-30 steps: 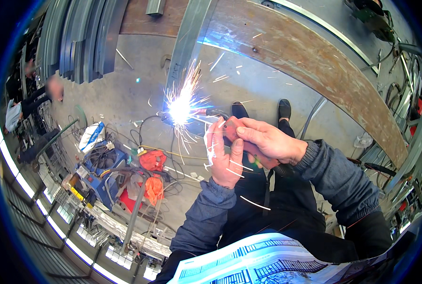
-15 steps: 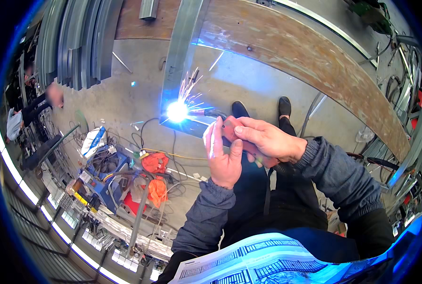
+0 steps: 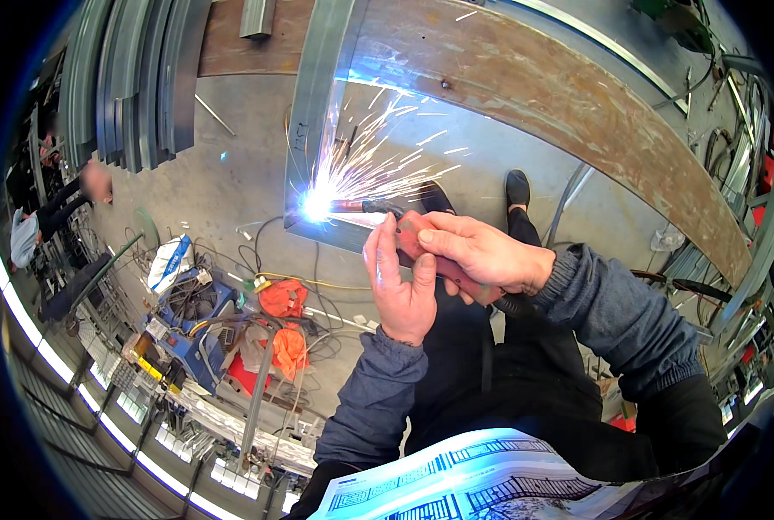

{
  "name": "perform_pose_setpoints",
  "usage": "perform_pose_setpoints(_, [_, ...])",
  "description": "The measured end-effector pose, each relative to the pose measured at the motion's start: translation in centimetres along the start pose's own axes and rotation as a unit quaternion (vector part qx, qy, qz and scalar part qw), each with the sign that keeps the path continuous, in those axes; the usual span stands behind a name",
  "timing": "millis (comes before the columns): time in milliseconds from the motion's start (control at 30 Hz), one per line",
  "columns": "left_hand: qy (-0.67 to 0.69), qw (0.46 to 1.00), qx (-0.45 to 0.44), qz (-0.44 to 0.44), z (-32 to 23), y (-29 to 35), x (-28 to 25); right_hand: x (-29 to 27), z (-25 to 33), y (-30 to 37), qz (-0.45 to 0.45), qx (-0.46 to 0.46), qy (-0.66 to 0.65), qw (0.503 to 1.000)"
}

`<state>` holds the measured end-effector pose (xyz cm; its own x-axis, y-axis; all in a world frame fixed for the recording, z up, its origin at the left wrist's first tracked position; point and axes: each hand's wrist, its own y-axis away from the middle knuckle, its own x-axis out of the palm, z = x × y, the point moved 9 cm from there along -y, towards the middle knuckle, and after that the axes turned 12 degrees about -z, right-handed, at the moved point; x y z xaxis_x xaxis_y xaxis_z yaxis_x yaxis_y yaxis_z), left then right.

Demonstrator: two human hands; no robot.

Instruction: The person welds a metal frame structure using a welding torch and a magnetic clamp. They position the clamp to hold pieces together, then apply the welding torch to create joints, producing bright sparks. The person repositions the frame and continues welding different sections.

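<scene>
My right hand (image 3: 487,256) grips the red handle of a welding torch (image 3: 421,247), whose dark nozzle points left. A bright blue-white arc (image 3: 316,206) burns at its tip on the corner of a grey metal frame (image 3: 314,104), throwing sparks up and right. My left hand (image 3: 400,288) is cupped against the front of the torch handle, fingers upright, steadying it. Both forearms wear dark blue sleeves. My black shoes (image 3: 517,186) stand on the concrete floor just beyond the hands.
A rusty steel plate (image 3: 578,95) runs diagonally at upper right. Grey metal profiles (image 3: 135,78) lie at upper left. A blue welding machine (image 3: 192,316) with cables and orange gloves (image 3: 287,347) sits lower left. Another person (image 3: 57,212) stands far left. A printed drawing (image 3: 482,485) lies bottom centre.
The arc has kept burning at the frame corner and the spray of sparks has grown, now flying up and to the right. Both hands have stayed on the torch.
</scene>
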<state>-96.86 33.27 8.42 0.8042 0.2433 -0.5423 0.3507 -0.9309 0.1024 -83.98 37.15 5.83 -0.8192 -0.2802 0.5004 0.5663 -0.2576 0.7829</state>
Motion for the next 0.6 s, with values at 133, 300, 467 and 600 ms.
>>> perform_pose_setpoints(133, [-0.006, 1.0, -0.017, 0.007, 0.3, 0.2, -0.1, 0.2, 0.9, 0.7, 0.006, 0.016, 0.007, 1.0])
perform_pose_setpoints(300, [-0.002, 1.0, -0.011, 0.008, 0.0, 0.1, 0.1, 0.0, 0.0, 0.0, 0.003, -0.001, -0.004, 1.0])
perform_pose_setpoints(467, [0.005, 1.0, -0.018, 0.006, -0.2, -0.1, 0.0, 0.2, 0.1, 0.0, 0.012, -0.004, -0.005, 1.0])
perform_pose_setpoints(600, [-0.001, 1.0, -0.006, 0.007, -0.3, -0.1, 0.1, 0.1, 0.3, 0.1, -0.006, -0.003, -0.02, 1.0])
